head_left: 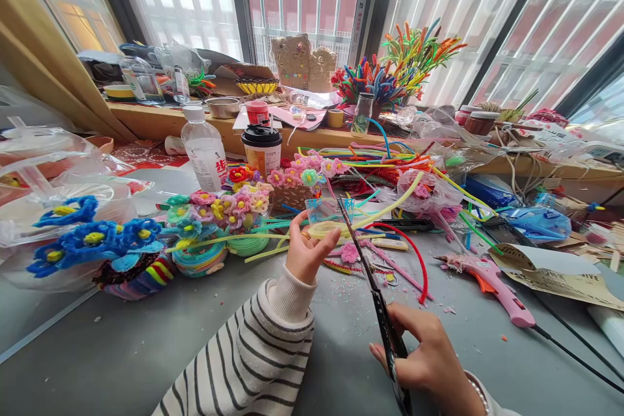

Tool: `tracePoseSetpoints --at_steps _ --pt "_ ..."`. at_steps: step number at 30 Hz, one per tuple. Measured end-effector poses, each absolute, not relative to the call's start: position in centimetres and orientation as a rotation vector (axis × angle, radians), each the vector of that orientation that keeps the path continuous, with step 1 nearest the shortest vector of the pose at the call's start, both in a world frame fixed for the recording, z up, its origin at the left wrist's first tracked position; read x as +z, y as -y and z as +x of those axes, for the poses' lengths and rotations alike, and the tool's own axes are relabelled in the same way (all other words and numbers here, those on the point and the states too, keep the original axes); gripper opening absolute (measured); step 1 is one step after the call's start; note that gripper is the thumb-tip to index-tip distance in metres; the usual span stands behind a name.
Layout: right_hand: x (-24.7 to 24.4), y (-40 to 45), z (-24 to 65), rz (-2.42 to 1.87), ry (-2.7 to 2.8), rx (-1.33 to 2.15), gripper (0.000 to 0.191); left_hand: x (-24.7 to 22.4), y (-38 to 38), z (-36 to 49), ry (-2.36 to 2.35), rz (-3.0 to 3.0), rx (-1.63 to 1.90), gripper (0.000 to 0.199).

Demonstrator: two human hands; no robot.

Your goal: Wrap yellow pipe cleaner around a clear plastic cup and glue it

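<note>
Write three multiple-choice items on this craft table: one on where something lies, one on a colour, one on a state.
1. Where does the glue gun lie?
A. On the windowsill
B. On the grey table, right of the right hand
C. In the left hand

2. What colour is the pipe cleaner held by the left hand?
A. Yellow
B. Black
C. White

3. How do the scissors stand?
A. Lying flat on the table
C. Hanging on the wall
B. Gripped in the right hand, blades reaching the pipe cleaner

Answers: 1 B, the pink gun rests on the tabletop beyond the right hand. 2 A, the strand from the left fingers is yellow. 3 B, the right hand grips the handles.
</note>
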State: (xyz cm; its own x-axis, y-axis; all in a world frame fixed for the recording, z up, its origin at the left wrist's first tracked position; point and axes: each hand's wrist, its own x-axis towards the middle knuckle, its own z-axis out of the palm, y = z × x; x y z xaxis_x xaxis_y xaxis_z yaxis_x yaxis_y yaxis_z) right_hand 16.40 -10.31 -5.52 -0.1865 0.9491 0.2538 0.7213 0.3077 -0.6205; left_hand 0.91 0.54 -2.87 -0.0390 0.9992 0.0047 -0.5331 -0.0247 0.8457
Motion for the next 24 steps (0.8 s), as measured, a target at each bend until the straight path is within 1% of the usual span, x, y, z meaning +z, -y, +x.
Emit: tracePoseSetpoints --at_steps 10,16,24 --pt "-4.7 10.8 16.4 -1.476 2.028 0.456 0.028 -3.3 -0.7 0.9 -0.802 0.789 1.463 0.078" --pt "-4.0 10.6 16.4 -1.492 1.980 0.512 0.024 -3.1 -0.7 0.7 -0.794 0.814 1.422 0.079" --pt "-5.9 10.5 16.1 -1.535 1.900 0.479 0.024 -2.9 -0.6 0.8 -0.818 0.797 1.442 0.076"
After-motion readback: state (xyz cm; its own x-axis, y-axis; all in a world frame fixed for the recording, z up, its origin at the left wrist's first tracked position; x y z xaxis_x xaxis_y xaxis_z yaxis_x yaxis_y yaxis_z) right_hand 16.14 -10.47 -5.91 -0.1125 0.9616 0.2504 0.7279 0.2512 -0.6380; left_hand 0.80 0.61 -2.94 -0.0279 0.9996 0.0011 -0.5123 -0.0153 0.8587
